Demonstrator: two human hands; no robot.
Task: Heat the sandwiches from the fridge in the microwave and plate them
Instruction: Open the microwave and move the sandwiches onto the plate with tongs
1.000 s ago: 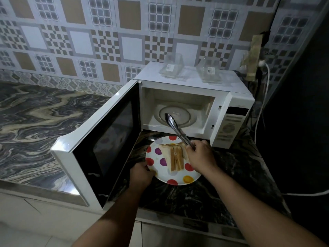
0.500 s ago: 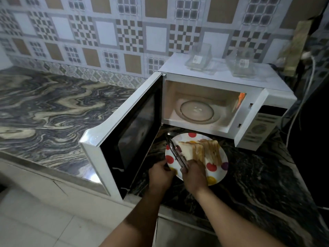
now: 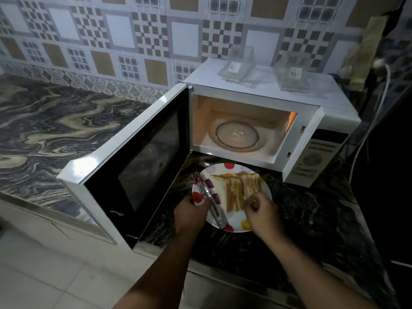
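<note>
The sandwiches were already laid on the dotted plate near the open microwave. Its left rim was gripped by the left hand; the right hand was curled, seemingly holding nothing. Plating appeared finished; shutting the door seemingly remained.
</note>
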